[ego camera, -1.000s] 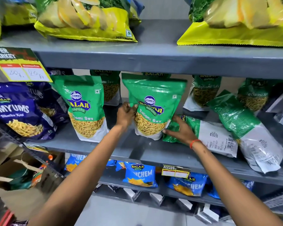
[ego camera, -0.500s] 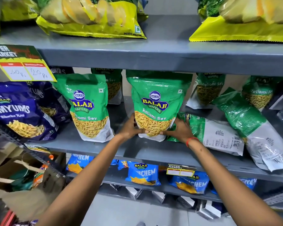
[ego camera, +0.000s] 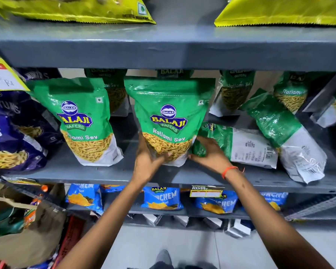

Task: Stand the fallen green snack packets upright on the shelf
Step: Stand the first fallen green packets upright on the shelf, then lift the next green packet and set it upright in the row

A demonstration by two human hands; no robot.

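Note:
A green Ratlami Sev packet [ego camera: 169, 117] stands upright in the middle of the grey shelf [ego camera: 109, 172]. My left hand [ego camera: 146, 160] cups its lower left corner and my right hand [ego camera: 209, 154] holds its lower right edge. A second green packet [ego camera: 80, 121] stands upright to the left. Right of my hands, one green packet [ego camera: 239, 144] lies flat with its white back up, and another [ego camera: 287, 136] leans tilted beside it. More green packets [ego camera: 235, 90] stand in the back row.
Dark blue snack bags [ego camera: 10, 136] fill the shelf's left end under a yellow price tag [ego camera: 2, 78]. Yellow bags [ego camera: 76, 8] lie on the shelf above. Blue packets [ego camera: 162, 199] sit on the shelf below. A brown bag [ego camera: 33, 230] hangs at lower left.
The middle green packet has gone from tilted to upright. My left hand slid down from its upper left edge to its base, and my right hand stayed at its lower right.

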